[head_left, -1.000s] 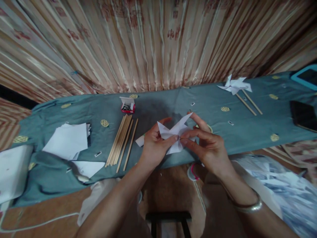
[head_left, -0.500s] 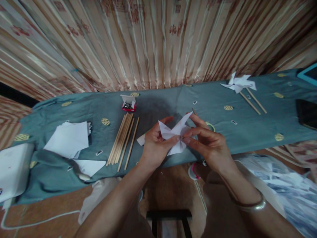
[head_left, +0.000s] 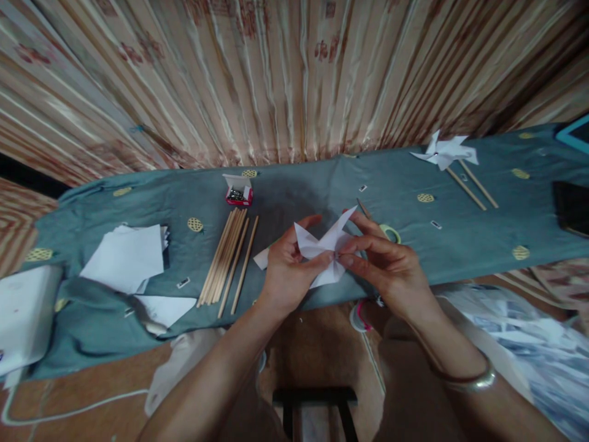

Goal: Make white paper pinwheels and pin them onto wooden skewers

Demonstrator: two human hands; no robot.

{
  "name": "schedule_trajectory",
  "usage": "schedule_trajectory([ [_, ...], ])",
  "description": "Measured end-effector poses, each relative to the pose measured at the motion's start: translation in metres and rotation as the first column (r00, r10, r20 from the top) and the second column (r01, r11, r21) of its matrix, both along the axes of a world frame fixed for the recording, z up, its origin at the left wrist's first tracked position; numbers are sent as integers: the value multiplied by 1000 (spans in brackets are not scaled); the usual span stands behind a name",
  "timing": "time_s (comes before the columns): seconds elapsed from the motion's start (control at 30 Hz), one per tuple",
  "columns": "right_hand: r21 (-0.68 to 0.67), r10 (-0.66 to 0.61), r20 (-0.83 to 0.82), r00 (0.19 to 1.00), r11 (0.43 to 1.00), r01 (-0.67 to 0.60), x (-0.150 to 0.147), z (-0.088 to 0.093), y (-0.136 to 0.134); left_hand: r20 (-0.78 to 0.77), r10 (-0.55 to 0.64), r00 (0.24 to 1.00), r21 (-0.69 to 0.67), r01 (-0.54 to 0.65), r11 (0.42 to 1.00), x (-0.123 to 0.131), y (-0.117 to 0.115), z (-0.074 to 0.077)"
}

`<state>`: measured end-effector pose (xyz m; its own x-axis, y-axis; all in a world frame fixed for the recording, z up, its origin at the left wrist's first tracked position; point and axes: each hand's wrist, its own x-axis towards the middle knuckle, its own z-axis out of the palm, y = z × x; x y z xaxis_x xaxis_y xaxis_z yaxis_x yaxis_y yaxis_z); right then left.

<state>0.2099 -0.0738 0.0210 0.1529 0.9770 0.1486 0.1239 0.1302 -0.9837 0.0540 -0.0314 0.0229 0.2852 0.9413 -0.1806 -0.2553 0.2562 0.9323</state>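
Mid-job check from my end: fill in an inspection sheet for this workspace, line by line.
Surface: teal cloth, pineapple-patterned, bunched at near left.
Job's things: folded white paper, hand-held; wooden sticks lying to its left; open red box of small metal pieces; paper stack farther left; pinwheels lying at right.
Clutter: green ring, partly hidden by the right hand; dark phone-like device at right.
Hands: the left hand and right hand both grip the folded white paper, fingers meeting near its centre.
Cables: white cable along the floor, near a white device.
Surroundings: curtain behind; black stool below.
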Motion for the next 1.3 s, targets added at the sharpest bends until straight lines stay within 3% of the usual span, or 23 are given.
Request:
schedule_trajectory([
  [1.3, -67, 6, -20, 1000, 998, -8, -2, 5, -1, -52, -5, 999, 59, 9, 998, -1, -2, -3],
])
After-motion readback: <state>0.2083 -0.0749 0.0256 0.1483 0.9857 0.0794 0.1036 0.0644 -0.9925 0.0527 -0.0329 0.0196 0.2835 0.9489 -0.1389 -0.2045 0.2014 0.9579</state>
